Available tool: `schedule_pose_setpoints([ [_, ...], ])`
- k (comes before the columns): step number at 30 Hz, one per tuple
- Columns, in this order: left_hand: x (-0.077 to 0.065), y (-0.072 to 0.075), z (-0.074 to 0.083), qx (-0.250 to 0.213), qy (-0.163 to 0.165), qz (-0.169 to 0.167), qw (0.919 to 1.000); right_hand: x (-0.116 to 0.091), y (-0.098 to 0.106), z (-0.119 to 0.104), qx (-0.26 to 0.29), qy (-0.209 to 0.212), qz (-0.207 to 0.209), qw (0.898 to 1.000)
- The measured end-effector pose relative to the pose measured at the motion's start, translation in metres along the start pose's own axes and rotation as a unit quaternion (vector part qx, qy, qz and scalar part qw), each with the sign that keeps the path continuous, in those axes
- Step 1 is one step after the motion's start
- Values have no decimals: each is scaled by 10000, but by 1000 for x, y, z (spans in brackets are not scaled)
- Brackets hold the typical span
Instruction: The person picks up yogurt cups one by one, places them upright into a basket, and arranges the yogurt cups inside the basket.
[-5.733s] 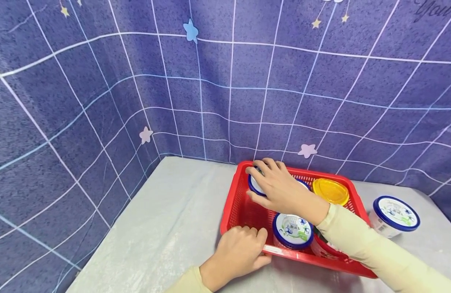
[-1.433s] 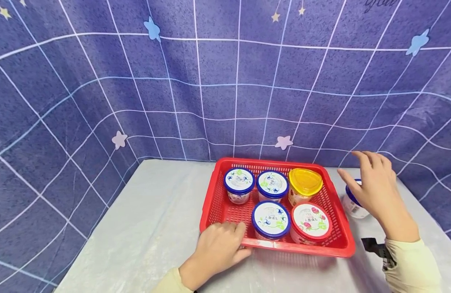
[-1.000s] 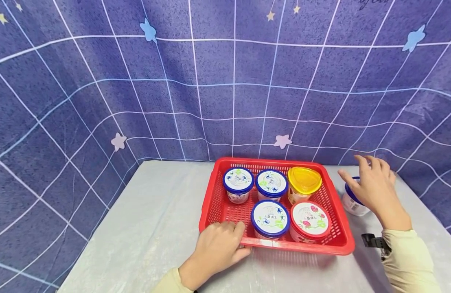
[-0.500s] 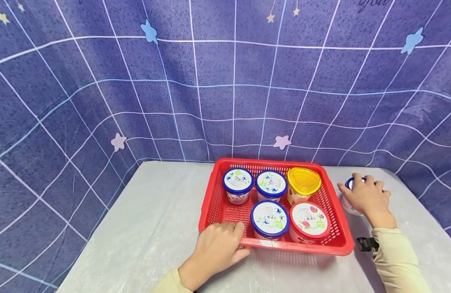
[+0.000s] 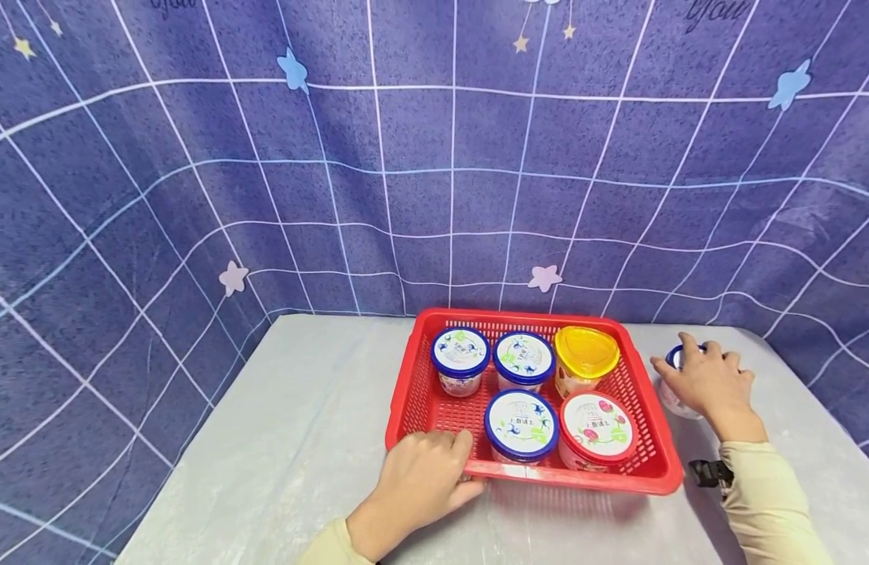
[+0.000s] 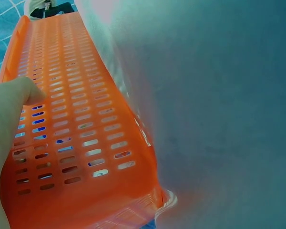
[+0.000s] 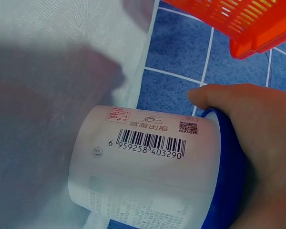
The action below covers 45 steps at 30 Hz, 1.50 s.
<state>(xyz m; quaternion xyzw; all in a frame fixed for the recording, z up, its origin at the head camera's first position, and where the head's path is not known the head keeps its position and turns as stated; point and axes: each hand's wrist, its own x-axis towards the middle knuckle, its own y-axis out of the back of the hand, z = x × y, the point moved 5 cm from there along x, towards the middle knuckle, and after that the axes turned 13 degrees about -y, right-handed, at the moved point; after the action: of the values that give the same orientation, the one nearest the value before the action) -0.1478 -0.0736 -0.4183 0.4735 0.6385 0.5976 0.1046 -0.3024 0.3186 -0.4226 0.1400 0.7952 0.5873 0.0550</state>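
My left hand (image 5: 423,479) grips the front rim of a red plastic basket (image 5: 547,472), thumb against the outside of its perforated wall. In the head view, my right hand (image 5: 713,384) reaches down over a blue-lidded tub (image 5: 678,402) standing on the table to the right of the basket. The right wrist view shows the tub's white, barcoded side (image 7: 148,162), with thumb and palm round the blue lid (image 7: 229,176); the other fingers are mostly hidden. Inside the basket are several tubs: blue-lidded ones (image 5: 461,351), a red-lidded one (image 5: 598,425) and one with a yellow lid (image 5: 586,352).
A pale cloth covers the table (image 5: 300,408). Behind it hangs a purple curtain (image 5: 420,196) with grid lines and stars, close to the basket's back rim. The basket's front left corner, beside my left hand, shows bare red floor.
Earlier my right hand was on the back left tub inside the basket. It has since moved right and lowered onto the tub outside. My left hand has stayed on the rim.
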Motion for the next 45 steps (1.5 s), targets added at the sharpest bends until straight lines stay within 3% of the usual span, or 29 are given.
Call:
schedule_pose_setpoints([
  [7, 2, -3, 4, -23, -19, -47, 10000, -2, 5, 5, 136, 16, 50, 9999],
  [16, 4, -2, 13, -161, -52, -523, 9985, -8, 15, -1, 147, 131, 308, 9993],
  [20, 5, 3, 11, -444, -21, -391, 9982, -11, 22, -3, 175, 174, 479, 9985],
  [24, 5, 12, 6, -946, 225, -219, 9950, -14, 31, -7, 250, 224, 639, 9974],
  [27, 4, 19, -2, -1156, 491, -151, 9920, -17, 37, -11, 290, 284, 748, 9964],
  [30, 3, 26, -18, -1111, 647, 148, 9916, -18, 43, -16, 337, 366, 838, 9952],
  [33, 1, 32, -39, -819, 759, 617, 9918, -20, 47, -20, 373, 451, 924, 9940],
  [36, -6, 31, -62, -536, 1105, 927, 9881, -23, 51, -25, 389, 513, 1014, 9928],
  [40, -16, 23, -83, -577, 1743, 801, 9797, -26, 56, -28, 385, 536, 1084, 9919],
  [45, -21, 17, -89, -659, 2328, 358, 9696, -30, 63, -31, 433, 529, 1157, 9909],
])
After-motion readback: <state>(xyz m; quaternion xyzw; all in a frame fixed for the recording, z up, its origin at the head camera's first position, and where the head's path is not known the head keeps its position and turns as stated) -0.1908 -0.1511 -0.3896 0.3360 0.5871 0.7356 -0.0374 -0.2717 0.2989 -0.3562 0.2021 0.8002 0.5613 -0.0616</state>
